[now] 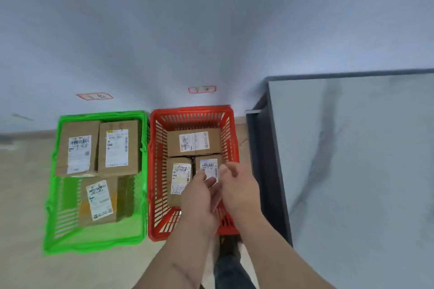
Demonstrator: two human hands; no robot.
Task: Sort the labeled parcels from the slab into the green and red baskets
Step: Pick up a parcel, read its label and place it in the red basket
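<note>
Both hands' grip slack [199, 197] [239, 187] — over red basket [156, 171]

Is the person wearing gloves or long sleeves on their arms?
No. The left hand and right hand are bare, with no gloves, rings or watch showing. Both forearms are bare too, with no sleeve in view down to the edge of the picture. The fingers show no markings. Below the arms, dark trousers can be seen.
</note>
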